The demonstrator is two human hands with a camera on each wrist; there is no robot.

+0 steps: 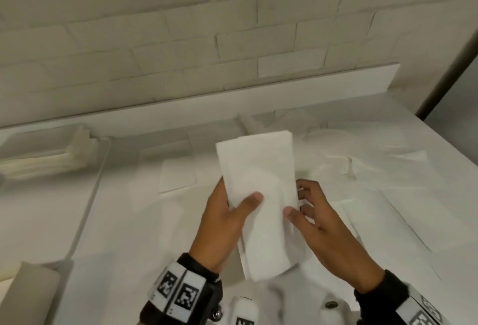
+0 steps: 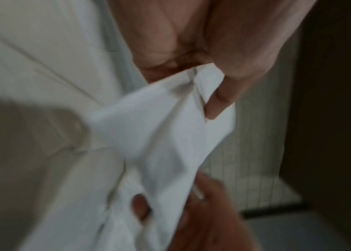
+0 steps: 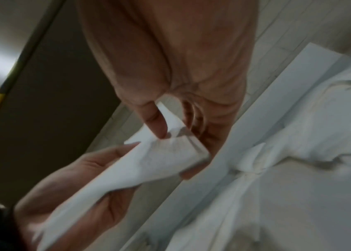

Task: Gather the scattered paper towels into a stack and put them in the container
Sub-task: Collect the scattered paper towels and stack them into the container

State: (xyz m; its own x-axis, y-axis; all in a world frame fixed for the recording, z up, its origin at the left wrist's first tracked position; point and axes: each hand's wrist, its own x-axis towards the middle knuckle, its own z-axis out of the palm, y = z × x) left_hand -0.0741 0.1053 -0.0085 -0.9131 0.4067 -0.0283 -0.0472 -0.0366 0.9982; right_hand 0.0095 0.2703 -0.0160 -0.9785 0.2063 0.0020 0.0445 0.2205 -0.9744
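A stack of folded white paper towels (image 1: pixel 258 190) is held upright above the white table (image 1: pixel 116 221), between both hands. My left hand (image 1: pixel 232 211) grips its left edge, thumb across the front and fingers hidden behind. My right hand (image 1: pixel 307 205) pinches the right edge, thumb on the front and fingers curled at the side. In the blurred left wrist view the left hand (image 2: pixel 217 95) holds the towels (image 2: pixel 159 129), with the right hand (image 2: pixel 204 214) below. The right wrist view shows the right hand (image 3: pixel 161 122) pinching the towel stack (image 3: pixel 148 163) and the left hand (image 3: pixel 73 180) under it.
More towels lie flat on the table: one (image 1: pixel 178 174) left of the stack, another (image 1: pixel 419 221) at the right, and crumpled ones (image 1: pixel 341 167) behind. A pale container with layered towels (image 1: pixel 46 156) sits at the far left. A brick wall and ledge (image 1: pixel 232 102) border the back.
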